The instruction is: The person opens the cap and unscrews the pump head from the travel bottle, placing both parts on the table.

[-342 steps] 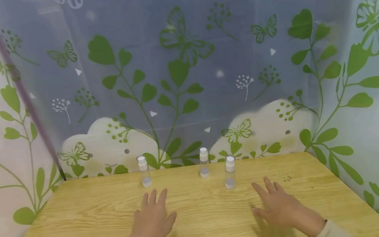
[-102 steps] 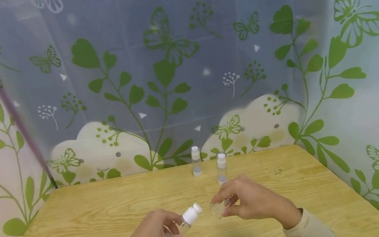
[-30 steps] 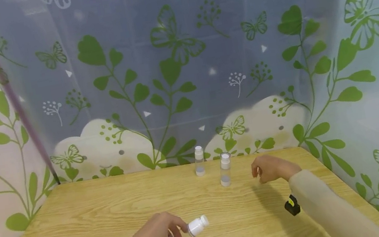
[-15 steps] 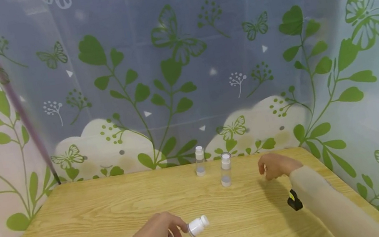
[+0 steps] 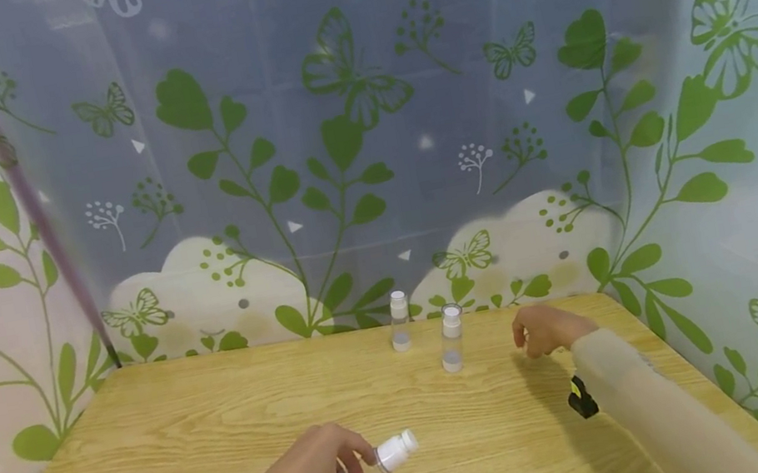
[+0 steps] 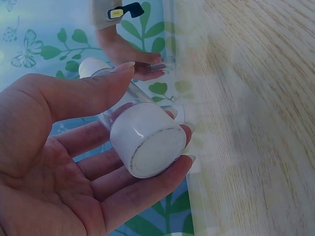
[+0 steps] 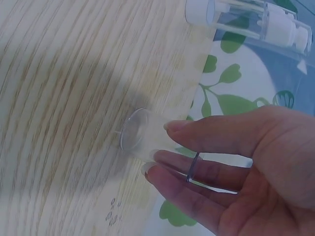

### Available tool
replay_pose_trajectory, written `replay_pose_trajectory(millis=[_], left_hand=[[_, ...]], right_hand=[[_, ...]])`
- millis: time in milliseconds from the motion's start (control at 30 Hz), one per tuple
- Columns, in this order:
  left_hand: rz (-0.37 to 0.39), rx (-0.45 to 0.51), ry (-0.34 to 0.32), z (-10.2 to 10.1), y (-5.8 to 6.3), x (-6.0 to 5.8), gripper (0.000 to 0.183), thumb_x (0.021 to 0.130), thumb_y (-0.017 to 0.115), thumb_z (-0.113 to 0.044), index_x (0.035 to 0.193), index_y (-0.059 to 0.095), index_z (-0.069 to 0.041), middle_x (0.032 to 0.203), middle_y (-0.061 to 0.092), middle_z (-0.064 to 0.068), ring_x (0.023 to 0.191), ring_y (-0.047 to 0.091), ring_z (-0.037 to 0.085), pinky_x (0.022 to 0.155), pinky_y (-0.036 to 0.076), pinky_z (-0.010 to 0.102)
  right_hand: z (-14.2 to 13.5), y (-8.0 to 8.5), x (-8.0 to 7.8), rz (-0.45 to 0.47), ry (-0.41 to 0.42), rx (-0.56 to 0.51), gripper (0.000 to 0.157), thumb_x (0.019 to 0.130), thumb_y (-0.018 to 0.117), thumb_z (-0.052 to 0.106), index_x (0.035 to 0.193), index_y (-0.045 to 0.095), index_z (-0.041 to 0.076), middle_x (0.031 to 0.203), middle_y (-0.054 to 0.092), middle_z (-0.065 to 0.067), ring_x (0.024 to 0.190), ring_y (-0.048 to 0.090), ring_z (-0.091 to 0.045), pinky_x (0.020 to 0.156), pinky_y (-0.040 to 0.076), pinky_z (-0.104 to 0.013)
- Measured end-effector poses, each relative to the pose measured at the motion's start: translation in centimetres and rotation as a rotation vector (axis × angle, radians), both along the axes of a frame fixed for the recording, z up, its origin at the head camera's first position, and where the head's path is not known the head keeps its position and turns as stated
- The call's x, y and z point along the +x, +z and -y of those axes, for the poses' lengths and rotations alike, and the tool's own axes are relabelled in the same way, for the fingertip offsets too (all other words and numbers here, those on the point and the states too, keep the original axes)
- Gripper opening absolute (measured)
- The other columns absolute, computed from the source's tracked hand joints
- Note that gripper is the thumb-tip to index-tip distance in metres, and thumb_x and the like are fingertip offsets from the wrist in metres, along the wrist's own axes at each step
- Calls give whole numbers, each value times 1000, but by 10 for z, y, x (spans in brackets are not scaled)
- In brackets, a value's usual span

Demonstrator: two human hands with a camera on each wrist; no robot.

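Observation:
My left hand grips a small clear pump bottle with a white top, tilted above the table, its top towards the right. In the left wrist view its white base faces the camera, between thumb and fingers. My right hand is over the right back of the table. It pinches a clear cylindrical cap between thumb and fingers, close over the wood in the right wrist view; the head view hides this cap. Left of that hand stand a capped bottle and, farther back, a second bottle.
The wooden table reaches back to a patterned curtain with leaves and butterflies, and more curtain hangs at both sides. A black strap piece shows at the right wrist.
Both hands were first bare over the table, with three bottles standing. The left bottle is now in my left hand, its clear cap in my right, which has moved to the back right.

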State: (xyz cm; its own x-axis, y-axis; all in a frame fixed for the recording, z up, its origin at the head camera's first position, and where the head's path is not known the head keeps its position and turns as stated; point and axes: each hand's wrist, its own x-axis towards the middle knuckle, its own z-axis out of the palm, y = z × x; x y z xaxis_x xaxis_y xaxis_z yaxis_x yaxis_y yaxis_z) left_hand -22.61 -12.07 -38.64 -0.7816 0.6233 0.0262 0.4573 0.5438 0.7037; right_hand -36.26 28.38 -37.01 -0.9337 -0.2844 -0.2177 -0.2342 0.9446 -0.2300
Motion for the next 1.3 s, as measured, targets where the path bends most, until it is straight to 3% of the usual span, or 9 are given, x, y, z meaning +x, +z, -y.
replay_pose_trajectory(millis=[133,467,933,1300], left_hand=[[3,2,1,0,0,0,30,77,88,-13,105,78,-8,83,75,-1,72,63,4,68,56,25],[-4,16,-13,2,-1,0,31,77,88,-11,105,78,-7,83,76,2,72,64,5,67,56,26],[13,8,-3,0,-1,0,30,77,88,-13,105,78,-7,83,75,1,71,64,5,68,56,26],[12,-4,6,1,-2,-1,30,77,88,-14,105,78,-8,85,76,2,72,64,5,68,57,28]], right_hand=[[7,0,0,12,-15,6,20,87,73,-4,105,73,4,118,68,-16,74,64,-17,65,53,-32],[15,-4,-3,-8,-14,38,20,86,75,-1,105,73,4,108,70,-12,72,63,-17,67,54,-33],[17,-9,-12,-8,-59,77,27,90,63,-7,111,72,6,121,69,-13,111,65,-32,85,58,-46],[18,-11,-12,-29,-44,86,27,91,65,-4,115,70,4,121,68,-14,112,65,-33,90,57,-49]])
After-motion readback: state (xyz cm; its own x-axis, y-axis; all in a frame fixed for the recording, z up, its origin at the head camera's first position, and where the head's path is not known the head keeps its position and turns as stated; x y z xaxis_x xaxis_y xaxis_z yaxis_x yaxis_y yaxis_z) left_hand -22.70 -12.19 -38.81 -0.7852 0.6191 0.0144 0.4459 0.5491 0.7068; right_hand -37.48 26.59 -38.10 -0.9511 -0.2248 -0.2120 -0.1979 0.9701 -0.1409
